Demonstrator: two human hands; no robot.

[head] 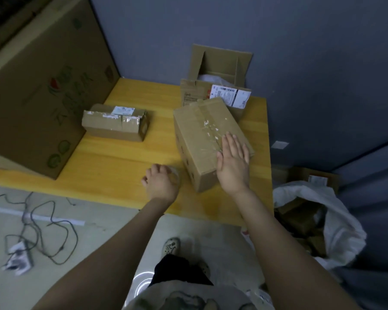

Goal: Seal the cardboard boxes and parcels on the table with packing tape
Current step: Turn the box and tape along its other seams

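The right hand pressed straight fingers on the box (stiff, probably light; steady it at the seam beneath them) while the left hand curled round the tape.

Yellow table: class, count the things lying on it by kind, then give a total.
Brown cardboard boxes: 4
Clear packing tape roll: 1
Total: 5
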